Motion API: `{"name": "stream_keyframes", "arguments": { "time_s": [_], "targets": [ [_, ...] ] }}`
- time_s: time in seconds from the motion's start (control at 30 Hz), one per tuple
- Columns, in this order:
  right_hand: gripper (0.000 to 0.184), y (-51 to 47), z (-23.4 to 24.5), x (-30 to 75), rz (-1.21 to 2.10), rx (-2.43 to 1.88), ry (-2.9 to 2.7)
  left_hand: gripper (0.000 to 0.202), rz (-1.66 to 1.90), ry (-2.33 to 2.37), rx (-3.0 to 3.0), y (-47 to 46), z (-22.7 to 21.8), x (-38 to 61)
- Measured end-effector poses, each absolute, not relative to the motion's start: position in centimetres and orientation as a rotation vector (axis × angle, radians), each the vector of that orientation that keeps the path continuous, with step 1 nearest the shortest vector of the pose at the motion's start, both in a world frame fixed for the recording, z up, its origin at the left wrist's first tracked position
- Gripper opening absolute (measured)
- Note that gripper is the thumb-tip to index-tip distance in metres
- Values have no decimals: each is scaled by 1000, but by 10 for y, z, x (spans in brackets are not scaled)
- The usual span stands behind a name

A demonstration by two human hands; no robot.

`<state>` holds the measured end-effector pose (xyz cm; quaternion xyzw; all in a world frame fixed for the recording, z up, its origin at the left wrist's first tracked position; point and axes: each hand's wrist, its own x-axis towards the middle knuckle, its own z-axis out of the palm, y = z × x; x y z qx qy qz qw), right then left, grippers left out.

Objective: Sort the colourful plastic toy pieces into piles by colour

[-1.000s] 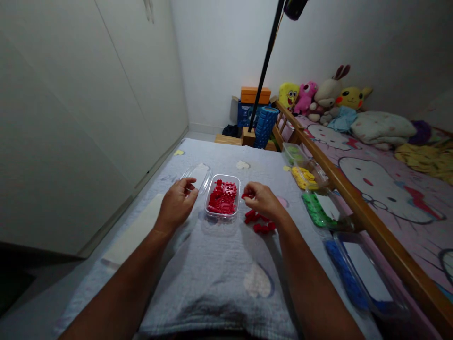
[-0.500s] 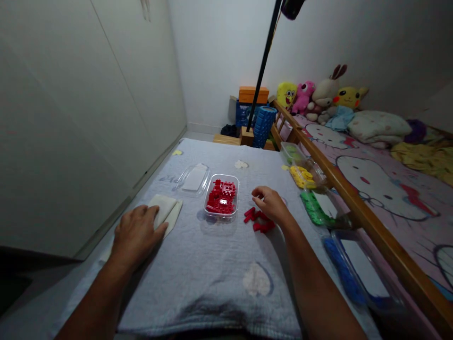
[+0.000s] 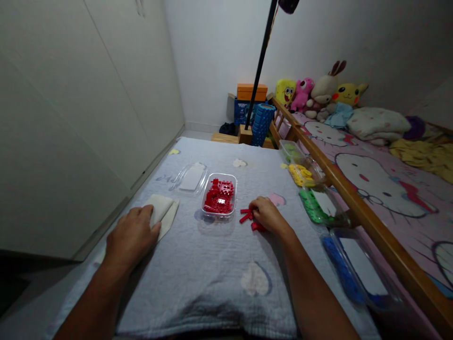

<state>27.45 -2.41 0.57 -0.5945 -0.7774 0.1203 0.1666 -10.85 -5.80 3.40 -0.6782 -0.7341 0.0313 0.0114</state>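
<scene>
My left hand [image 3: 132, 234] lies over a folded off-white cloth [image 3: 165, 208], its thumb spread away from the fingers. On the table's right half, my right hand [image 3: 266, 215] reaches down into a small pile of red plastic building pieces [image 3: 247, 216]. Its fingers are pinched together at the pile, and they cover whatever piece is between them. Between the hands stands a clear plastic box [image 3: 219, 215] filled with red interlocking pieces [image 3: 219, 194]. Its likely lid, a clear cover [image 3: 191, 178] with a white label, lies to the left of the box.
Along the right edge stand clear boxes with yellow pieces [image 3: 300, 175], green pieces [image 3: 311, 206] and blue pieces [image 3: 341, 267]. A wooden bed rail [image 3: 357, 212] borders that side. Behind the table are a black pole [image 3: 260, 71] and a blue foam roller [image 3: 262, 123].
My right hand has lowered onto the red pieces and its fingers have closed. My left hand stays on the cloth. The whole view has shifted slightly.
</scene>
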Motion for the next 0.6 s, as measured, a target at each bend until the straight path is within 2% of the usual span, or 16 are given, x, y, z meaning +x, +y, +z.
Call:
{"name": "stream_keyframes", "arguments": {
  "time_s": [0.2,0.37,0.6],
  "targets": [
    [26,-28,10,281,391,-1651,-2125,45,199,-2336,-2119,-57,47,-99],
    [23,-26,34,281,399,-1573,-2010,45,238,-2324,-2166,-56,57,-96],
    [18,-3,57,230,377,-1439,-2057,39,249,-2333,-2187,-49,55,-109]
  ]
}}
